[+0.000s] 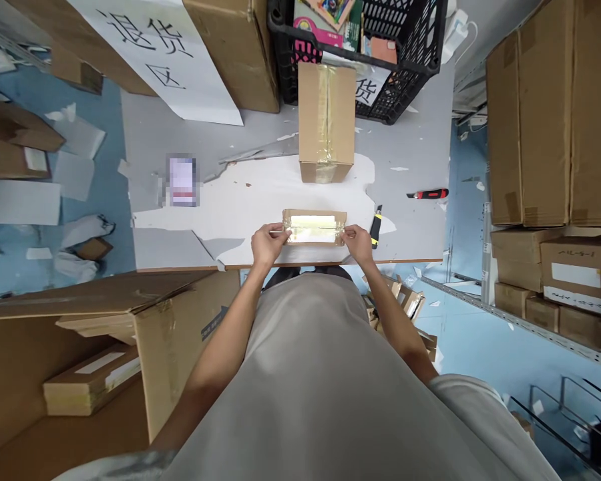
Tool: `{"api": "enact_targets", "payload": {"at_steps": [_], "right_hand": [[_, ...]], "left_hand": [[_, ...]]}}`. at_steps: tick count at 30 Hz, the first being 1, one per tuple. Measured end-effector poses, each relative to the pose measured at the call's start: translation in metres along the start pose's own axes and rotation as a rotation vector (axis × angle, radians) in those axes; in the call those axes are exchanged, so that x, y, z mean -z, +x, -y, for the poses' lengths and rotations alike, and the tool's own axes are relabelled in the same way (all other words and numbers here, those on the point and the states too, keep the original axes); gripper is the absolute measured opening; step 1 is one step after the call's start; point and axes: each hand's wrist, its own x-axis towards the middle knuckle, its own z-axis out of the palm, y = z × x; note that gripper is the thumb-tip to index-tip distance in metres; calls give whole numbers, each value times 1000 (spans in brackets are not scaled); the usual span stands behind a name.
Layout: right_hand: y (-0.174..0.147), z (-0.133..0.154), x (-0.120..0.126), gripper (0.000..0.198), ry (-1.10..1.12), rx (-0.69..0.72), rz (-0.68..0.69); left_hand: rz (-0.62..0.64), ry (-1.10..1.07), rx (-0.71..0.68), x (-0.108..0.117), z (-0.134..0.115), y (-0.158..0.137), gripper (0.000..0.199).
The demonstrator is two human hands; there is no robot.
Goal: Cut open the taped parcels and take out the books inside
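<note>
Near the front edge of the table, a small flat cardboard package (314, 227) with a pale label and shiny clear tape lies between my two hands. My left hand (268, 242) pinches its left end, thumb and fingers closed together. At the right end, my right hand (358, 242) grips the package the same way. A black and yellow utility knife (376, 227) lies just right of my right hand. Farther right rests a red and black utility knife (428, 194). Beyond the package stands a taped cardboard box (310, 120).
A black plastic crate (405, 80) with books or packets stands at the back, beside a large carton (230, 53) bearing a white sign. A blurred phone-like object (182, 180) lies on the left. An open carton (180, 361) stands left of me; stacked boxes (545, 127) rise at right.
</note>
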Motion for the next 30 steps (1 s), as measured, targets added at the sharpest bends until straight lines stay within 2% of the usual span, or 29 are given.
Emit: {"api": "enact_targets", "payload": {"at_steps": [3,5,8,11,14,21,26,30], "right_hand": [[-6,-8,-5,15,65,52,-48],[-11,-14,-12,13,59,32,-51],[-16,-24,-25,4,-13,-47,-24],[-20,-34,-36,8,-57,-97,-1],[-23,-39,-40,12,-79,-121,16],[-24,-28,-23,4,-68,-73,16],[-23,-12,-7,13,3,39,11],[-13,-1,-4,18,-32,12,30]], "left_hand": [[-4,-98,-46,2,3,3,34],[-8,-87,-46,2,10,6,29],[43,22,46,-1,24,6,17],[111,69,144,-8,37,2,19],[124,54,166,-14,44,-4,21],[126,-41,137,-4,41,-11,23],[115,-221,70,9,36,-10,29],[94,-224,122,11,31,-1,34]]}}
